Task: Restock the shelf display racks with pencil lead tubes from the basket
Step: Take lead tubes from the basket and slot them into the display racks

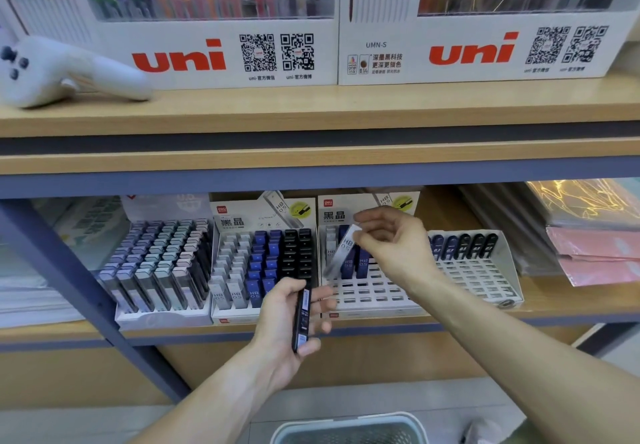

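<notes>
The right hand's (388, 239) grip pinches a white HB lead tube (341, 251) between thumb and fingertips, tilted, its lower end over the top rows of the half-empty rack (460, 270) at about 3 o'clock from the frame's middle. The left hand's (287, 319) grip is curled round a black lead tube (302, 319), held nearly upright just in front of the shelf edge (485, 319), at about 6 o'clock from the white tube.

In the half-empty rack, a few white and blue tubes stand at its upper left behind the white tube, and dark tubes (464, 244) line its top row at the right; the lower slots are bare. At 9 o'clock from it sits a full rack (263, 263) of white, blue and black tubes, and further left a pastel-capped rack (162, 263). The basket's (346, 426) rim shows at 6 o'clock, at the frame's bottom edge. On the upper shelf stand uni pen display boxes (221, 52) and a white handheld device (62, 69).
</notes>
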The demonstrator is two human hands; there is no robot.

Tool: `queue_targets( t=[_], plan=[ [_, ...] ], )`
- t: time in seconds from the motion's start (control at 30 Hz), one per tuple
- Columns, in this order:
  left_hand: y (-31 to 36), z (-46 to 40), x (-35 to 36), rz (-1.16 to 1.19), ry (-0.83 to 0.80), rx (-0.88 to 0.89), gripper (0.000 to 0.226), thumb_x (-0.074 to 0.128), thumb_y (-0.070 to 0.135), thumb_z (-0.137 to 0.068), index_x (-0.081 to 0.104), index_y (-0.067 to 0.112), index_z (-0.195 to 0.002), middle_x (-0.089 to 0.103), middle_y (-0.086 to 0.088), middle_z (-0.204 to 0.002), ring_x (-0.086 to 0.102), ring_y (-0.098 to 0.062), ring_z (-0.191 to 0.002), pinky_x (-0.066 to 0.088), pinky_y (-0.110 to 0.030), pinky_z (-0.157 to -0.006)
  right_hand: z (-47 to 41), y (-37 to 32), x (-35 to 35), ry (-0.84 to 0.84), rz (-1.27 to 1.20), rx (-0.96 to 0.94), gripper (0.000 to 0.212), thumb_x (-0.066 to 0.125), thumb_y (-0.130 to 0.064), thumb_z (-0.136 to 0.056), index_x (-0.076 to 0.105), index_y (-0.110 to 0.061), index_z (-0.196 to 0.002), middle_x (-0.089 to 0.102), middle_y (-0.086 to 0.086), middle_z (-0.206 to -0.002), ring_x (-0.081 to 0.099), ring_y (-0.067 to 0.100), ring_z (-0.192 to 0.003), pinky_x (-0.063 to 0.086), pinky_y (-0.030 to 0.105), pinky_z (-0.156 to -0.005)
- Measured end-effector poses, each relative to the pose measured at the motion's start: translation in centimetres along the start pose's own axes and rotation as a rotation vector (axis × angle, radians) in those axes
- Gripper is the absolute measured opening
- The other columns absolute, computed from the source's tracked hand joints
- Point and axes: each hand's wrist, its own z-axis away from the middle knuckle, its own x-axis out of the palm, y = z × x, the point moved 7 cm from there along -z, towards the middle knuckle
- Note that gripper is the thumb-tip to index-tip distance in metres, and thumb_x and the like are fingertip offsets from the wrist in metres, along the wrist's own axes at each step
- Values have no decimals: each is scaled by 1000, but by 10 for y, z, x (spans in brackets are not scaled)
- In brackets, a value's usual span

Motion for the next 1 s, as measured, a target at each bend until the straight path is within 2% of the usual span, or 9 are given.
queue_targets(
  t=[0.13,0.23,0.33,0.47,0.6,0.73,0.87,0.93,1.0],
  plan=[
    [-3,-5,-3,23,-16,7,48,38,24,-97,71,-9,-110,56,-9,-72,41,-17,-49,21,-19,-31,0,-6,10,-37,239,-186,20,73,-5,-87,73,-23,-94,72,-12,-87,68,1,-81,56,14,-74],
    [-1,-4,-2,21,-19,37,42,44,21,-96,71,-6,-112,50,-5,-71,42,-17,-52,25,-23,-35,-1,0,24,-93,443,-285,17,72,-11,-89,74,-25,-98,72,-15,-88,66,3,-86,57,24,-80],
    [1,-3,-5,22,-16,58,35,51,18,-94,77,-1,-106,49,-5,-75,46,-17,-54,31,-27,-38,-3,7,32,-112,573,-307,21,72,-14,-88,74,-29,-103,72,-10,-92,58,8,-98,53,32,-83],
    [4,0,-7,1,-15,60,31,54,17,-92,80,2,-100,51,-3,-76,46,-16,-55,33,-27,-42,-5,6,38,-140,608,-318,22,72,-14,-87,75,-28,-103,73,-12,-91,51,11,-102,50,34,-80],
    [5,2,-7,35,-21,50,35,52,19,-93,79,-1,-102,49,-6,-82,45,-17,-57,32,-26,-40,-4,7,49,-192,658,-335,20,70,-20,-90,74,-31,-107,74,-15,-94,48,14,-109,50,34,-81],
    [7,4,-4,83,-63,58,39,49,20,-93,77,-4,-105,45,-8,-85,44,-17,-60,34,-27,-41,-7,10,50,-105,751,-390,23,69,-15,-90,77,-24,-109,72,-4,-105,51,24,-106,51,38,-79],
    [8,5,-2,81,-80,65,39,49,20,-94,76,-5,-109,50,-8,-83,47,-17,-61,37,-28,-44,-6,14,54,-116,857,-373,29,68,-14,-90,76,-23,-117,60,2,-110,49,27,-108,51,41,-84],
    [8,4,-2,55,-71,73,37,50,19,-96,77,-3,-109,57,-6,-80,50,-18,-62,39,-29,-46,-3,9,54,-106,859,-384,28,67,-15,-91,76,-22,-116,59,3,-111,50,27,-107,52,42,-83],
    [9,5,-1,38,-56,78,33,53,18,-97,78,0,-109,60,-6,-77,53,-18,-63,41,-30,-50,1,0,50,-90,756,-360,25,64,-17,-92,74,-21,-115,62,0,-107,55,21,-101,52,38,-81]
  ],
)
